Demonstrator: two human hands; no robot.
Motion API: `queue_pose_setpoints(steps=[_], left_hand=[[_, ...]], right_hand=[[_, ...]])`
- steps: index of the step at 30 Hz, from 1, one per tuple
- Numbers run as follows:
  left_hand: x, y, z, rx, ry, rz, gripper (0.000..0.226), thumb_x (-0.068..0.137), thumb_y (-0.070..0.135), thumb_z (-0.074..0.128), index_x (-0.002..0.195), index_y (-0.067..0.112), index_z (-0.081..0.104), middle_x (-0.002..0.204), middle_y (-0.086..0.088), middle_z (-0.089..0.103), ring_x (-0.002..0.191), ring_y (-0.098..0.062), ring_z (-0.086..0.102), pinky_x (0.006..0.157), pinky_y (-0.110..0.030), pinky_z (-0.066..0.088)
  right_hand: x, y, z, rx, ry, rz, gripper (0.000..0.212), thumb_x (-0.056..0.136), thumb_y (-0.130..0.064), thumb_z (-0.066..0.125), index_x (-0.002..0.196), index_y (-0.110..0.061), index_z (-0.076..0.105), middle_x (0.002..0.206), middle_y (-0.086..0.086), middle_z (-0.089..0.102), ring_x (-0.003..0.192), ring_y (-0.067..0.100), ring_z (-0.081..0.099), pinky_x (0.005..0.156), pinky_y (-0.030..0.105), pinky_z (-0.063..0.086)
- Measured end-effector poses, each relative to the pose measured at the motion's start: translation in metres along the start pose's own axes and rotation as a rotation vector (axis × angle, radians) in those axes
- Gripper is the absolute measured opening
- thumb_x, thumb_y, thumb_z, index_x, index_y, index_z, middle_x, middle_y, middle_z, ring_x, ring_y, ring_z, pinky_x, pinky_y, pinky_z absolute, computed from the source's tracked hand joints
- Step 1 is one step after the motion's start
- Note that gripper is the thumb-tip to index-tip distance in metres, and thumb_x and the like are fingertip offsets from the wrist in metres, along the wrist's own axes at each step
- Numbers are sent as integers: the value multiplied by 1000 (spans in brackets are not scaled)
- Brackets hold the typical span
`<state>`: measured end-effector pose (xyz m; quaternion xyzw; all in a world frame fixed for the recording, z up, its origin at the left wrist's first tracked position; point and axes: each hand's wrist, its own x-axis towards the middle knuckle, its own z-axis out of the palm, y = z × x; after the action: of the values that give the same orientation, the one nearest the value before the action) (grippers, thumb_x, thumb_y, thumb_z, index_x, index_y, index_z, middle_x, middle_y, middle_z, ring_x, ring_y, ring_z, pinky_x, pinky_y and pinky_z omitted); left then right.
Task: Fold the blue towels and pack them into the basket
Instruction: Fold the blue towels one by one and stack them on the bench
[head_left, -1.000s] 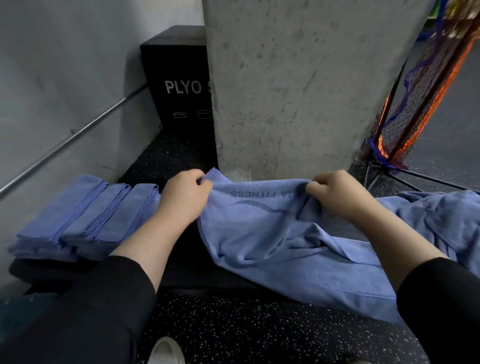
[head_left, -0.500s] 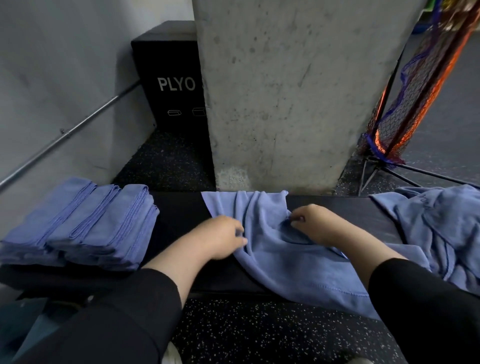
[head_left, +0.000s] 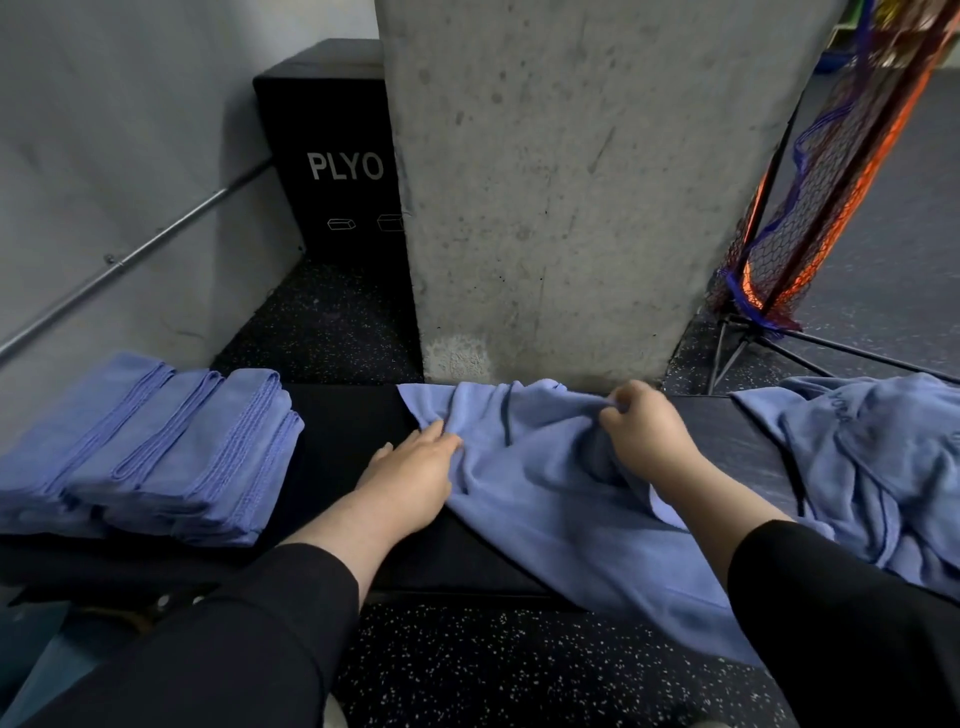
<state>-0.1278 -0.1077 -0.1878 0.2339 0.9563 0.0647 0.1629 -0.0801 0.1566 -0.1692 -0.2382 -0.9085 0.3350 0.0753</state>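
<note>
On the dark surface (head_left: 337, 431), a rumpled blue towel (head_left: 545, 493) lies with its near edge hanging toward the floor. Left hand (head_left: 410, 473) rests flat on it, fingers straight. Right hand (head_left: 644, 431) pinches a fold. Folded towels (head_left: 156, 441) sit stacked at left; unfolded towels (head_left: 878, 457) lie at right.

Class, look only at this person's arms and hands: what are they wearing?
Both arms wear long black sleeves, pushed up so that the forearms are bare. The left hand and right hand are bare too: no gloves, rings, watch or markings show.
</note>
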Motion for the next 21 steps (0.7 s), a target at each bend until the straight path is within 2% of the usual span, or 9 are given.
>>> queue_pose_setpoints(steps=[3,5,6,7,9,13,15,18,21], left_hand=[[4,-10,0,75,127,-140,46,103,12,45,146,26,36,169,-5,5,155,-21,11,120,-52,19],[3,-9,-6,144,256,-174,39,104,29,49,142,29,43,160,-6,31,145,-23,32,112,-47,29],[3,-6,-9,144,293,-138,35,102,38,50,136,30,51,147,-2,47,134,-22,45,105,-43,35],[2,-1,-12,103,286,-72,33,100,46,51,129,32,58,132,4,56,124,-21,52,98,-40,38],[0,12,-15,4,153,59,36,93,57,57,119,33,64,118,8,57,115,-19,56,93,-36,42],[0,22,-11,63,-20,90,58,86,63,63,135,33,53,132,6,46,127,-18,44,102,-43,42],[2,17,-10,79,-38,88,60,92,57,59,145,34,43,148,5,38,140,-18,35,110,-47,34],[6,7,-7,52,-30,7,57,101,47,50,153,33,32,167,1,16,154,-16,13,120,-57,12],[7,8,-4,125,187,59,39,102,37,51,141,31,48,150,4,41,143,-17,34,113,-46,26]], right_hand=[[3,7,-6,126,38,89,9,93,-14,55,101,-15,52,92,5,61,89,28,56,73,32,37],[2,12,-5,131,-12,114,16,93,-13,56,108,-15,53,96,5,61,90,28,58,75,32,40],[2,14,-4,107,-42,106,17,94,-12,56,110,-15,54,98,5,61,91,27,58,76,32,42],[2,16,-2,81,-69,90,15,94,-10,55,108,-16,56,97,4,61,90,27,58,76,33,44],[3,18,1,72,-101,66,13,93,-6,52,97,-17,60,87,6,62,79,26,57,70,34,46],[6,14,0,179,-47,67,33,89,3,43,80,-17,67,73,1,62,70,20,55,55,21,41],[7,12,-3,230,24,95,38,89,5,41,88,-16,73,72,-2,62,65,16,54,51,15,38],[8,13,-5,261,36,100,42,90,2,45,117,-14,72,82,1,67,61,10,52,47,11,37],[4,15,-7,106,-99,38,48,89,-6,60,136,-17,60,112,7,69,78,14,58,57,16,42]])
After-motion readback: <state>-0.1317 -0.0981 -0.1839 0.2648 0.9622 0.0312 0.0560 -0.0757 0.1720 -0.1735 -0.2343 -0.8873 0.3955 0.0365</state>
